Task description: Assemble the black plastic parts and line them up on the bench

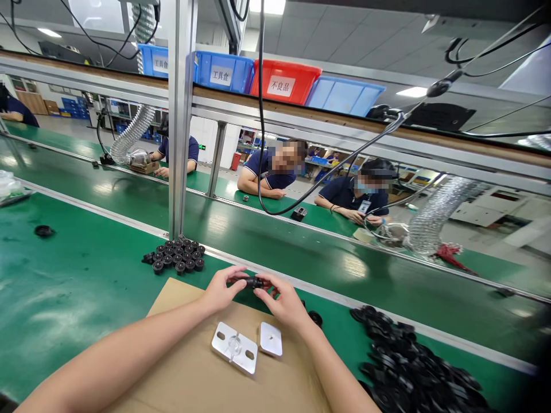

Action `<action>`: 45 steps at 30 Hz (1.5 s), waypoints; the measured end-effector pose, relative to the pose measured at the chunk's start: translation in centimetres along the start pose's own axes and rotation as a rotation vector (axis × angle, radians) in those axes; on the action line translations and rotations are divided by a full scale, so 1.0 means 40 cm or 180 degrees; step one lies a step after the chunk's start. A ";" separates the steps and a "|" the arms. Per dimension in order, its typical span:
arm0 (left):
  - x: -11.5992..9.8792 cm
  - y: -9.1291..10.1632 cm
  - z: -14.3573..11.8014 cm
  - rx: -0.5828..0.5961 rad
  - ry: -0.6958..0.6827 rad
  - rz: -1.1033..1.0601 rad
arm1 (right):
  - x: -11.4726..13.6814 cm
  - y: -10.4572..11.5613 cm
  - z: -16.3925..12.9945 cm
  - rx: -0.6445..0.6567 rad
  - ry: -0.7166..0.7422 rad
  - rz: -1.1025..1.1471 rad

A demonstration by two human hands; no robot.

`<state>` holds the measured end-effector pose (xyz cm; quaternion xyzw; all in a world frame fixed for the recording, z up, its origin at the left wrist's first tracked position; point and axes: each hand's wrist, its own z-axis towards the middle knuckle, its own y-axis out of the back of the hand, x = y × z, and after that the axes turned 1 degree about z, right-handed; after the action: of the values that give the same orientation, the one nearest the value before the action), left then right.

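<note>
My left hand [220, 291] and my right hand [282, 299] meet above a brown cardboard sheet [189, 373] and both pinch one small black round part [251, 282] between their fingertips. Just below the hands, two silver metal plates lie on the cardboard: a larger one with a clear centre piece [235, 347] and a smaller square one [271, 339]. A neat cluster of several black round parts [175, 256] sits to the left of my left hand. A loose heap of black ring-like parts [408, 364] lies to the right of my right arm.
The bench is green [77, 275], with a metal post [181, 120] behind the cluster. A green conveyor [301, 252] runs beyond it, and three people sit across it. Coloured bins [284, 80] stand on the overhead shelf. Cables and flexible silver ducts [434, 215] hang down. A lone black part [43, 231] lies far left.
</note>
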<state>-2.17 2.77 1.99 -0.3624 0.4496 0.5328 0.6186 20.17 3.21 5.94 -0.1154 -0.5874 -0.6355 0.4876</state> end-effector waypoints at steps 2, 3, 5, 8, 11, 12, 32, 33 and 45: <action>-0.002 -0.001 -0.004 0.0000 -0.0039 0.0325 | 0.002 0.000 0.000 -0.0025 -0.0064 -0.0037; -0.003 -0.001 -0.006 -0.0006 -0.0075 0.0505 | 0.001 0.001 0.001 -0.0046 -0.0133 -0.0087; -0.007 -0.002 -0.011 -0.0016 -0.0142 0.0900 | -0.006 0.002 0.004 -0.0116 -0.0338 -0.0253; -0.021 0.006 -0.009 0.0102 -0.0187 0.1571 | -0.027 0.006 0.013 -0.0219 -0.0653 -0.0547; -0.059 0.041 0.008 0.0352 -0.0185 0.2339 | -0.046 0.021 0.020 -0.0229 -0.0826 -0.0735; -0.077 0.059 0.016 0.0416 -0.0155 0.2616 | -0.051 0.032 0.022 -0.0213 -0.0858 -0.0791; -0.177 0.227 0.061 0.0644 0.0392 0.4768 | -0.101 0.220 -0.030 0.0367 -0.1536 -0.1488; -0.171 0.217 0.059 0.0652 0.0372 0.4690 | -0.095 0.217 -0.026 0.0321 -0.1488 -0.1454; -0.054 0.092 0.021 0.0540 0.0326 0.2455 | 0.043 0.058 0.039 -0.0273 -0.0813 0.1385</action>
<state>-5.72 3.44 4.43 -0.1406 0.6254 0.6683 0.3776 20.42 4.09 9.11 -0.3390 -0.5780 -0.5202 0.5295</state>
